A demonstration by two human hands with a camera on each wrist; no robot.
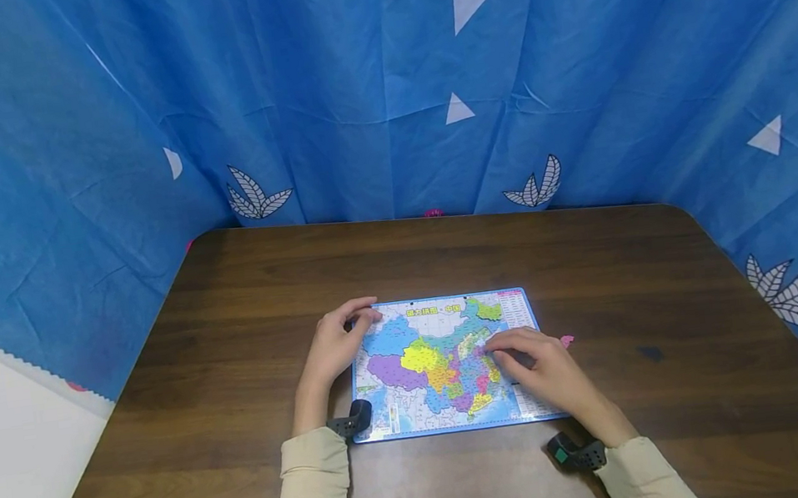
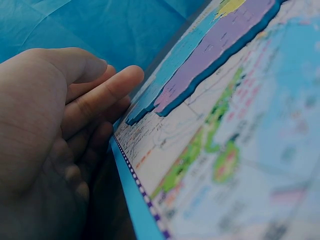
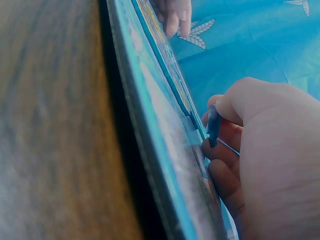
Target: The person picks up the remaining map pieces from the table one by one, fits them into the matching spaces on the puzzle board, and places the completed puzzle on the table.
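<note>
Right hand (image 1: 539,365) pinches one small dark piece (image 3: 213,125) between thumb and fingers, over the right-hand part of a map board (image 1: 422,424). Seen edge-on in the right wrist view, the piece is slim, its long axis close to upright in that view; which way its broad face points cannot be told, nor whether it touches the board.

Board: one, lying flat on the brown table (image 1: 201,410) in front of the person. Long axis runs left to right; the yellow title heads the far edge, so the map stands right way up for the person. Coloured map regions cover the middle.

Left hand (image 1: 339,341) is at the board's far left corner, fingers loosely bent, nothing seen in its grasp. Whether the fingertips press on the board cannot be told.

Loose pieces on the table: two counted. One pink piece (image 1: 567,340) is just beside the board's right edge, partly behind the right hand; one dark grey piece (image 1: 651,353) lies farther right, apart from the board.

Also counted: two black wrist devices (image 1: 361,415), one per wrist, and two beige sleeves (image 1: 313,487). A blue curtain (image 1: 376,75) with white triangles and leaf prints hangs behind the table
</note>
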